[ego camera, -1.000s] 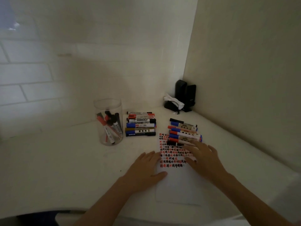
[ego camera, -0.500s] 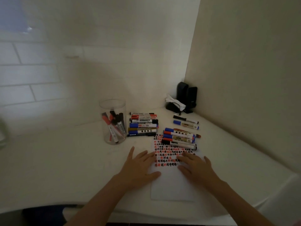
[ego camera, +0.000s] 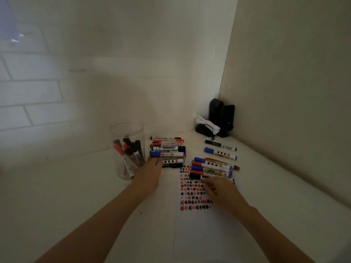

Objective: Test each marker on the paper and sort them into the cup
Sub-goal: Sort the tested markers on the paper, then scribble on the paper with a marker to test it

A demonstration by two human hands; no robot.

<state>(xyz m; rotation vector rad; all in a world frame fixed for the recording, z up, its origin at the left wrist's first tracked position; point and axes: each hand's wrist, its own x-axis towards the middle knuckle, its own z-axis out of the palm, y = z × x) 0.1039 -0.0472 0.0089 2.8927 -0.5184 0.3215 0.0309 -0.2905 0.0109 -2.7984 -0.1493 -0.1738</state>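
Head view. Left hand [ego camera: 150, 172]: fingertips on the near end of the left marker stack [ego camera: 168, 151]; grasp cannot be told. Right hand [ego camera: 221, 190]: fingers curled over the scribbled paper [ego camera: 199, 234], touching the black marker [ego camera: 197, 176] at 12 o'clock. Clear cup [ego camera: 127, 149], holding markers, at 10 o'clock.

The scene was dimly and evenly lit, with a bluish patch of light seen at the upper left wall [ego camera: 11, 35]. Soft shadows were cast across the wall's middle. Wide-angle distortion was evident in the bowed tile lines. Fine detail was softened throughout; marker labels [ego camera: 167, 149] could not be read.
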